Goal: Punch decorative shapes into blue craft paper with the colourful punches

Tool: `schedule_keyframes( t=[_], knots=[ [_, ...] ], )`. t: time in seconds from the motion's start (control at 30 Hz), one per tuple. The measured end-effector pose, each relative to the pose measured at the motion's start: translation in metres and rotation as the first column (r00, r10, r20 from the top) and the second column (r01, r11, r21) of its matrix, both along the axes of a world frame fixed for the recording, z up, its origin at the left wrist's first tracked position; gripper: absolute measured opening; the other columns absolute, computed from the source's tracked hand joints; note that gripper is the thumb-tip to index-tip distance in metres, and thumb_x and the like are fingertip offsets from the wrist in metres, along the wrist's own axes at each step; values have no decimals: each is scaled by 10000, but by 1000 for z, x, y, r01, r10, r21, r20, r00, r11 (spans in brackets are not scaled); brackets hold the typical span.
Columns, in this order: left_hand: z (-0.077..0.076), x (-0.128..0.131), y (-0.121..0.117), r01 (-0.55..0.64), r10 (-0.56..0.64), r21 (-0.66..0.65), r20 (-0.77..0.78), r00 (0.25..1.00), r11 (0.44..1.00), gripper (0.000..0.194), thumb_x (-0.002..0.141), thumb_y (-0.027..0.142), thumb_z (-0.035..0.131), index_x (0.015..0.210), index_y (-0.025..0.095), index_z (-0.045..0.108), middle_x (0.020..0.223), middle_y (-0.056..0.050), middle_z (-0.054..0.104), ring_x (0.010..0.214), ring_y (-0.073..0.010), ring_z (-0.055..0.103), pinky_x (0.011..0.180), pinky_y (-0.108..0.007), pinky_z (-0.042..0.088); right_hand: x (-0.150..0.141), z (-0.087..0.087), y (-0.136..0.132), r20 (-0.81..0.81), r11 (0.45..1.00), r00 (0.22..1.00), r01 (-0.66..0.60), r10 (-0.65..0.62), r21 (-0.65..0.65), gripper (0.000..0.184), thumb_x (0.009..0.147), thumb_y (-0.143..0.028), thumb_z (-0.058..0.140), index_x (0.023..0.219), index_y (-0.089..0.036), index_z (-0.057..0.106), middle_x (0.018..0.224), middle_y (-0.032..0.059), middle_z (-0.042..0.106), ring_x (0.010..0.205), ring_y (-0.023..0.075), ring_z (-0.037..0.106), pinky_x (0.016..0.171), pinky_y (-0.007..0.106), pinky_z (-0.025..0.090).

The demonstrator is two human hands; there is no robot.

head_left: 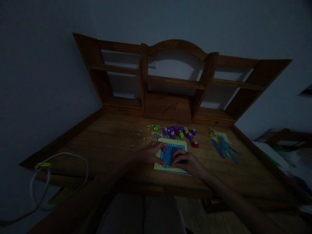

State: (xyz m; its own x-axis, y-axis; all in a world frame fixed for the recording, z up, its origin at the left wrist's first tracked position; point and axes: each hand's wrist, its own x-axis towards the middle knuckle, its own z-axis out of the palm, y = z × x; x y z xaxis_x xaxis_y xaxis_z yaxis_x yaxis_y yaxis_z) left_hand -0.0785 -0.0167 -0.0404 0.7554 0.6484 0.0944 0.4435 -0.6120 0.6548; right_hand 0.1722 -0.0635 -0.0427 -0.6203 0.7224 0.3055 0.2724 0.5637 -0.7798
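A blue sheet (170,153) with a border of small pale punched shapes lies on a yellow sheet (159,166), whose edge shows blue beneath. My left hand (153,152) rests on the left side of the sheets, thumb and fingers apart. On the lower right of the blue sheet, my right hand (185,160) has its fingertips drawn together and pointing down; whatever they hold is too small and dark to make out. Just behind the sheets sit several purple, green and red craft punches (172,134) with white round tops. A red punch (195,144) stands to the right.
Tiny paper bits (146,138) and a green punch (156,128) lie behind my left hand. Punched blue strips (225,148) and yellow strips (216,135) are piled at right. A wooden shelf unit (168,110) backs the desk; a white cable (73,154) loops at left.
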Motion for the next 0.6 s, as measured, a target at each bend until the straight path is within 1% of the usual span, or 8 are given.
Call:
schedule_keyframes(
  t=[0.23,0.33,0.4,0.43,0.5,0.57,0.6],
  knots=[
    [-2,-2,1,2,-2,-14,5,1000,1000,556,723,486,705,1168,249,471,1133,-37,506,1122,-238,424,938,-317,353,10,1,-4,22,999,999,-34,34,-17,118,781,-324,695,842,-237,747,962,40,581,931,160,575,852,303,461],
    [0,1,-2,-9,9,6,-14,1000,1000,543,730,510,687,1158,254,472,1122,-31,504,1108,-237,421,923,-317,355,11,3,-4,24,999,999,-32,32,-22,203,777,-331,699,961,-247,722,1007,44,593,963,168,570,876,313,454],
    [2,8,-6,-55,56,50,-36,998,997,535,722,545,678,1121,249,479,1103,-28,505,1077,-240,427,909,-327,352,10,3,-3,22,1000,1000,-20,20,-24,266,780,-333,698,1032,-249,696,1026,46,599,977,170,568,882,315,451],
    [2,11,-8,-94,98,79,-48,994,992,537,706,565,681,1090,244,486,1084,-28,508,1057,-245,432,903,-336,348,9,3,-3,19,1000,1000,-10,10,-19,259,784,-333,693,1029,-248,695,1020,45,601,973,169,569,880,313,451],
    [2,19,-11,-169,179,126,-74,981,978,553,664,595,698,1031,235,497,1044,-29,513,1024,-254,436,895,-351,336,8,1,-2,9,1000,1000,14,-14,-2,192,789,-333,688,953,-238,716,985,41,601,948,163,575,871,306,449],
    [2,23,-13,-202,216,143,-89,972,969,564,636,611,710,996,231,498,1021,-28,513,1007,-257,437,886,-353,332,8,-2,-2,-2,999,999,34,-34,9,149,786,-335,690,880,-226,729,952,40,597,921,159,579,861,301,449],
    [1,24,-13,-196,210,139,-94,973,971,566,636,617,705,995,232,496,1026,-27,511,1007,-256,435,882,-349,332,8,-3,-2,-5,999,999,36,-36,11,144,785,-337,690,862,-222,733,939,40,596,911,158,580,857,301,450]
  ],
)
